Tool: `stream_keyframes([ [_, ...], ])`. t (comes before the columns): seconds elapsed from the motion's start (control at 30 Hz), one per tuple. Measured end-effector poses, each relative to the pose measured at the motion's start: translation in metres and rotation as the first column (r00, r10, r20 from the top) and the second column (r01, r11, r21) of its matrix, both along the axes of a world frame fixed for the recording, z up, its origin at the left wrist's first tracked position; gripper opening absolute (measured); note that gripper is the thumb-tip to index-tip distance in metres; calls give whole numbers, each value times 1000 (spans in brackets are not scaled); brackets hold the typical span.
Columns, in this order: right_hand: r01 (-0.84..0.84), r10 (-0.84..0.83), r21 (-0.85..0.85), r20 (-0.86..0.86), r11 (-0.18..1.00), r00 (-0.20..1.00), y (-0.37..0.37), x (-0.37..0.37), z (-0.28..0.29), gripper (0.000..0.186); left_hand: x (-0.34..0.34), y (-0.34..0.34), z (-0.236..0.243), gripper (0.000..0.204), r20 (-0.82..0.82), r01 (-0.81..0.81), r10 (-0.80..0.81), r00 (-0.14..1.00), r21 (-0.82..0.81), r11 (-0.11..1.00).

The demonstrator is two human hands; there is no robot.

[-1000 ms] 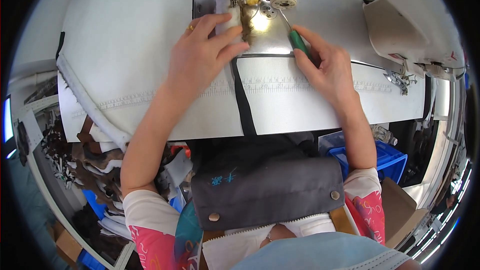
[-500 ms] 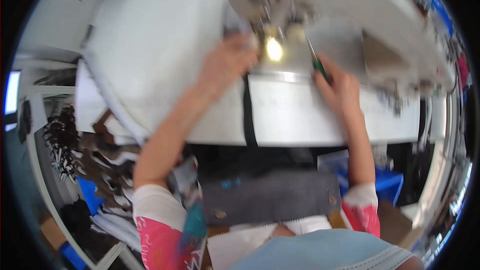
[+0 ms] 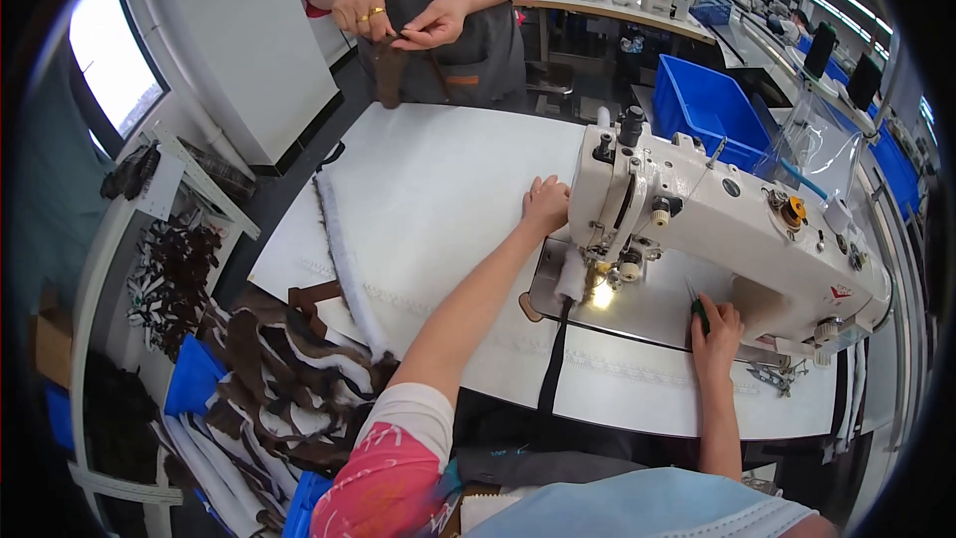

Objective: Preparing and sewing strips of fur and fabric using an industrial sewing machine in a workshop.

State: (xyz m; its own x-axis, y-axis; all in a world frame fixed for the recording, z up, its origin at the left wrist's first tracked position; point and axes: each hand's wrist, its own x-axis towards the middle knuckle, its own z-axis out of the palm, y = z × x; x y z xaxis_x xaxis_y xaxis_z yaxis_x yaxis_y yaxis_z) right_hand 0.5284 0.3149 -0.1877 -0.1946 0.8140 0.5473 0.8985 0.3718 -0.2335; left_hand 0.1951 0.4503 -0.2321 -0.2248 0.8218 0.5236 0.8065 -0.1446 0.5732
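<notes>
— Which step are you on?
— Positioning, I judge. Your left hand (image 3: 546, 205) rests flat, fingers together, behind the sewing machine (image 3: 697, 229); your right hand (image 3: 715, 331) pinches a green tool (image 3: 699, 310).
— And the black strap (image 3: 556, 359)?
— Under the needle, hanging over the worktop (image 3: 418, 189) edge. Next needs careful alignment.

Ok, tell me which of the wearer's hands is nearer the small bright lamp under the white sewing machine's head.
Right. The right hand rests on the machine bed just right of the lamp, holding a green-handled tool. The left hand lies farther off, up behind the sewing machine.
</notes>
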Motion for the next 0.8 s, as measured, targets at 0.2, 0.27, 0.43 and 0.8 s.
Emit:
stream_keyframes([
  [0.2, -1, 0, 29, 20, 1000, 1000, 4, 5, -1, 26, 6, 21, -22, 28, 367, 108, -195, 910, 245, 964],
  [0.27, 4, -5, 27, 24, 1000, 1000, 5, 3, -1, 26, -8, 11, -10, 31, 333, 14, -48, 942, 105, 994],
  [0.43, 38, -37, -27, 42, 999, 998, 7, 0, 0, 26, -14, -5, 3, 38, 508, 49, -23, 861, -38, 998],
  [0.8, 26, -26, 17, 53, 1000, 998, 5, 8, -9, 31, -3, -21, -12, 33, -114, 324, -318, 941, 39, 945],
])
